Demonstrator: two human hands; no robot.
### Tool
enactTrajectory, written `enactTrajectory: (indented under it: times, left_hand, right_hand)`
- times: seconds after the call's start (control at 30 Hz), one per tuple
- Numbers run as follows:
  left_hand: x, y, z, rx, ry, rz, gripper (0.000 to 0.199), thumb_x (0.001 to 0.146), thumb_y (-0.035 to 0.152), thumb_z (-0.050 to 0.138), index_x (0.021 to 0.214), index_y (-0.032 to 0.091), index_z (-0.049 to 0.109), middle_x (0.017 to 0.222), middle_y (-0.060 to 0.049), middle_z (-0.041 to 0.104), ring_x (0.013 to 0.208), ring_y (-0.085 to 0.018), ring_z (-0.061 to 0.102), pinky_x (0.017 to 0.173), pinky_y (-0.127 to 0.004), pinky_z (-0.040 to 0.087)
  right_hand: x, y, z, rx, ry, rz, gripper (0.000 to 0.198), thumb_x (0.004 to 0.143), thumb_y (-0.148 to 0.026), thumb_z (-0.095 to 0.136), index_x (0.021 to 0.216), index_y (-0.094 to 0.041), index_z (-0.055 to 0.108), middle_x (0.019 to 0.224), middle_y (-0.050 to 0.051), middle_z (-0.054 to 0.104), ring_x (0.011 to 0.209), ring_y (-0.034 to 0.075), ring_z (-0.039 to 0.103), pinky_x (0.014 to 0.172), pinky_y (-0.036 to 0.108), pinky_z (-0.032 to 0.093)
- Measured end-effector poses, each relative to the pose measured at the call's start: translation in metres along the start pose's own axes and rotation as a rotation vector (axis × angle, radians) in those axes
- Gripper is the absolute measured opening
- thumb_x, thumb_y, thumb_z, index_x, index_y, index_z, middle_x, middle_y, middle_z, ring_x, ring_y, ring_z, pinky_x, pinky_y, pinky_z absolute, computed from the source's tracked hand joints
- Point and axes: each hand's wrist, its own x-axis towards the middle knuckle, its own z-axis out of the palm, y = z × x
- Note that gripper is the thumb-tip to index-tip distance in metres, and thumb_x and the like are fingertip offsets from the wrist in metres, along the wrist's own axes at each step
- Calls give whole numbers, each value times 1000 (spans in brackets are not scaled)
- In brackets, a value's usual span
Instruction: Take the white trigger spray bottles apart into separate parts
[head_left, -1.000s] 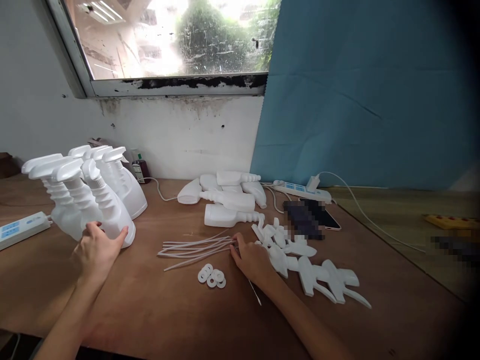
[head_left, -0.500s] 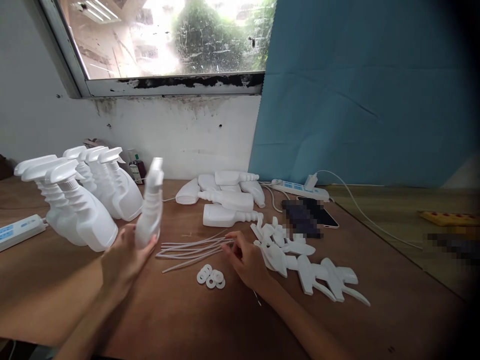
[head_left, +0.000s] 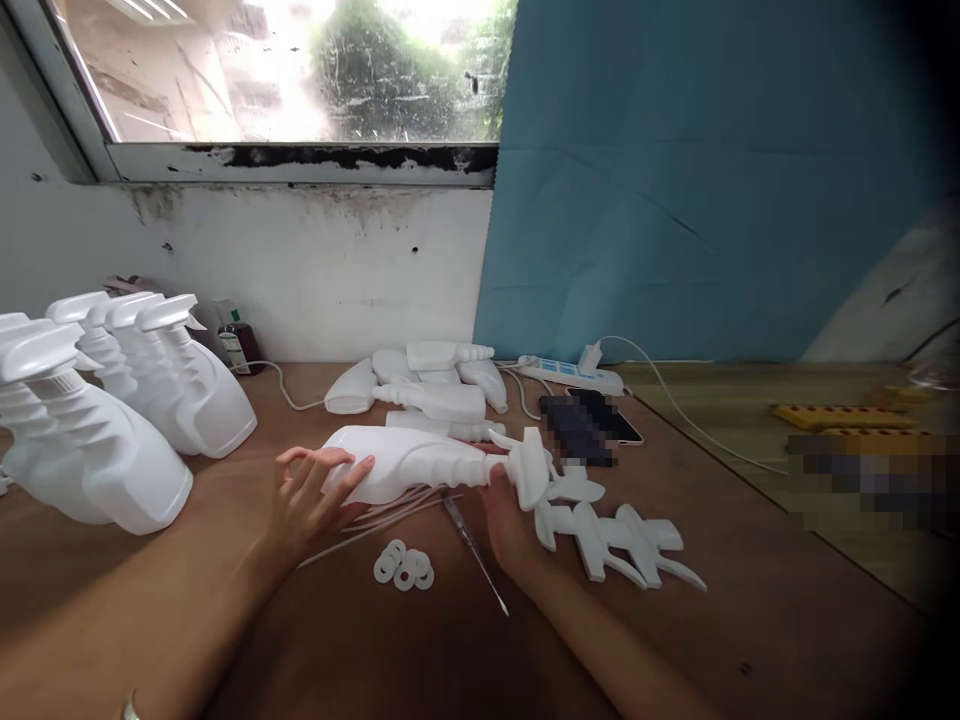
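Observation:
A white spray bottle [head_left: 405, 465] lies level in front of me, with a trigger spray head [head_left: 531, 468] at its neck end. My left hand [head_left: 311, 500] holds its broad base, the fingers spread along the near side. Around the neck, just below the spray head, my right hand [head_left: 506, 520] is wrapped; some of its fingers are hidden behind the bottle. Thin white tubes [head_left: 375, 522] lie partly covered beneath the bottle. A slim screwdriver-like tool [head_left: 472, 550] and a little pile of white washers [head_left: 403, 566] rest nearer to me.
Several white bottles with spray heads [head_left: 112, 430] stand at the left. Bottles without heads [head_left: 435, 397] lie near the wall, and loose spray heads [head_left: 622, 540] at the right. Behind them are a phone [head_left: 611, 415], a power strip [head_left: 570, 376] and a dark bottle [head_left: 240, 345].
The bottle went from upright at the left to lying level at the centre. My right hand left the tubes and closed round its neck, uncovering the screwdriver-like tool. The view turned slightly right.

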Motion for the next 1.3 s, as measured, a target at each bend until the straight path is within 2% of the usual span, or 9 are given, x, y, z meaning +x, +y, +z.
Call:
enactTrajectory:
  times: [0.23, 0.43, 0.53, 0.67, 0.83, 0.93, 1.0, 1.13, 1.3]
  left_hand:
    - [-5, -14, -1, -459, -109, -385, 44, 71, 27, 64, 111, 24, 47, 114, -8, 56, 112, -26, 48, 91, -40, 31]
    - [-11, -20, 3, -999, -102, -726, 50, 58, 24, 75, 101, 22, 49, 115, -9, 49, 112, -25, 48, 89, -35, 40]
    - [-13, -22, 3, -1047, -123, -732, 51, 55, 21, 77, 98, 21, 49, 105, -7, 48, 114, -27, 46, 91, -37, 40]
    - [-11, -23, -3, -1006, -170, -682, 49, 55, 20, 76, 96, 21, 49, 99, -5, 46, 111, -27, 48, 91, -40, 39]
    - [-9, -24, -10, -975, -185, -719, 46, 54, 24, 75, 92, 19, 49, 92, -4, 47, 98, -25, 52, 79, -33, 44]
    - [-12, -22, -11, -1011, -176, -863, 29, 66, 38, 63, 79, 18, 47, 74, 0, 45, 68, -15, 50, 57, -23, 39]
    - [-11, -21, -11, -1061, -151, -951, 28, 70, 44, 55, 73, 18, 45, 65, 2, 42, 56, -12, 42, 49, -22, 32]
    - [-2, -21, -10, -1249, -157, -1228, 33, 72, 48, 47, 86, 17, 50, 74, 0, 54, 59, -15, 49, 50, -23, 36]
    - [11, -21, -10, -1502, -352, -1609, 42, 68, 46, 51, 95, 14, 56, 82, -6, 65, 70, -22, 60, 59, -30, 46]
  right_hand:
    - [5, -8, 8, 145, 161, 151, 39, 66, -48, 64, 92, -19, 61, 92, 2, 68, 93, 18, 60, 75, 27, 49]
    - [1, -6, 11, 188, 225, 170, 32, 64, -37, 69, 90, -20, 60, 88, -1, 68, 88, 15, 62, 72, 23, 51]
    - [2, -1, 9, 203, 246, 234, 31, 64, -35, 70, 88, -19, 60, 87, -1, 68, 87, 15, 63, 70, 22, 52]
    - [4, 2, 6, 177, 202, 230, 30, 67, -37, 67, 90, -20, 59, 89, 1, 69, 88, 16, 64, 73, 24, 52]
    - [2, 4, 7, 112, 151, 250, 33, 69, -42, 65, 91, -19, 61, 88, 3, 69, 91, 18, 63, 78, 28, 51]
    - [-3, 0, 11, 69, 56, 223, 29, 71, -44, 62, 84, -18, 63, 86, 4, 69, 92, 19, 61, 83, 31, 48]
    - [-7, -3, 14, 33, -27, 170, 28, 73, -44, 60, 80, -17, 64, 88, 5, 69, 92, 20, 61, 84, 33, 47]
    - [-12, -6, 14, -30, -89, 113, 31, 74, -45, 59, 82, -17, 66, 90, 6, 68, 88, 21, 60, 84, 35, 46]
    - [-7, 2, 10, 0, -38, 136, 28, 71, -43, 63, 80, -17, 66, 83, 3, 68, 82, 17, 61, 76, 29, 49]
